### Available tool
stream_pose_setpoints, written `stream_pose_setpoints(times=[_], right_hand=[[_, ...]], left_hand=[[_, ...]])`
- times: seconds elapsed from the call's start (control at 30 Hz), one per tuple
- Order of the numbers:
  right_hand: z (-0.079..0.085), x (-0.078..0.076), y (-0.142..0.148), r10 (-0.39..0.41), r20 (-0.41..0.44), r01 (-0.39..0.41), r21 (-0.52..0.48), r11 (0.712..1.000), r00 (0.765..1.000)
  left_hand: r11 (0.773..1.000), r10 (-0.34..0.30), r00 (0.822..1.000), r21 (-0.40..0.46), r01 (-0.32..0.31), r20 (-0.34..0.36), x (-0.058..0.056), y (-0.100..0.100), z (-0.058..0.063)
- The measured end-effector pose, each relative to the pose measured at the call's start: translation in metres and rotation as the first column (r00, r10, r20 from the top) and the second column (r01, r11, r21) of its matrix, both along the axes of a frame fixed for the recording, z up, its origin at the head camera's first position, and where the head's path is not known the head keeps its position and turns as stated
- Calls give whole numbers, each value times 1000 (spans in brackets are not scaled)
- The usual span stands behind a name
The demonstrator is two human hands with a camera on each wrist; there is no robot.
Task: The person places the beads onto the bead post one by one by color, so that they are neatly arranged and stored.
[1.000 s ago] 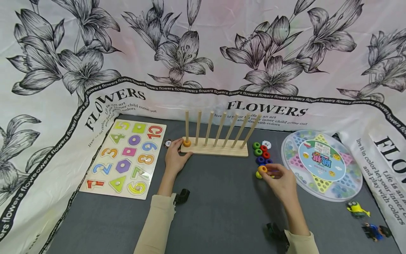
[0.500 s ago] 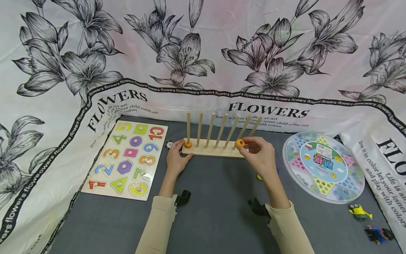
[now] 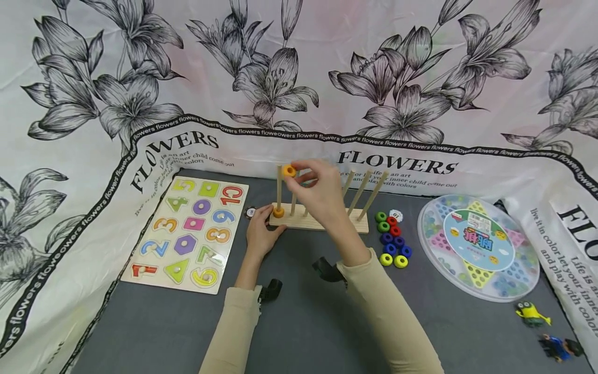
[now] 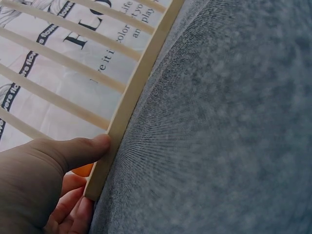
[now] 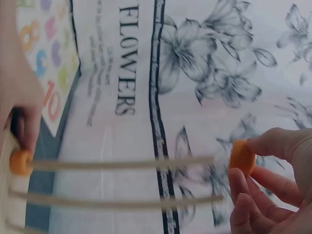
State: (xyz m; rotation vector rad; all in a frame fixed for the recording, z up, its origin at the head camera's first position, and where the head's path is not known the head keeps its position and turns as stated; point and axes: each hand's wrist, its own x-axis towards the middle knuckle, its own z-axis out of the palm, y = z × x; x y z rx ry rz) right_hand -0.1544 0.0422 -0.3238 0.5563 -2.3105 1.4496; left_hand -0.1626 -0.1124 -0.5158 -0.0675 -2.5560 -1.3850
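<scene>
My right hand (image 3: 322, 192) pinches an orange ring (image 3: 289, 170) between thumb and fingers, up near the top of the leftmost pegs. In the right wrist view this ring (image 5: 242, 157) is just off the peg tips, not threaded on a peg. A wooden peg rack (image 3: 308, 222) stands upright with a row of several pegs. Another orange ring (image 3: 278, 212) sits at the bottom of its leftmost peg. My left hand (image 3: 262, 232) grips the rack's left end, the thumb (image 4: 100, 145) on the front edge and the fingers around the end.
Right of the rack lie green rings (image 3: 383, 227), red rings (image 3: 394, 230), blue rings (image 3: 390, 249) and yellow rings (image 3: 400, 261). A number puzzle board (image 3: 161, 254) is at left, a round game box (image 3: 427, 254) at right. Two toy figures (image 3: 532, 314) lie near the right edge.
My right hand has carried the orange ring from the loose rings leftward and up to the leftmost pegs. The left hand has stayed on the rack's end.
</scene>
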Motion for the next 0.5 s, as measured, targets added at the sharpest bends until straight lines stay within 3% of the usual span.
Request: stream_pose_setpoints(times=[0.1, 0.3, 0.5], right_hand=[[1, -9, -19, -20, -3, 20, 43, 999, 1000], [5, -18, -33, -148, -10, 148, 171, 974, 989], [3, -21, -34, -174, -71, 187, 265, 946, 982]], left_hand=[[1000, 6, 1000, -1, -5, 12, 2, 0, -1], [1000, 4, 1000, 1, -4, 13, 3, 0, 0], [1000, 7, 1000, -4, -7, 1, 1, -1, 2]])
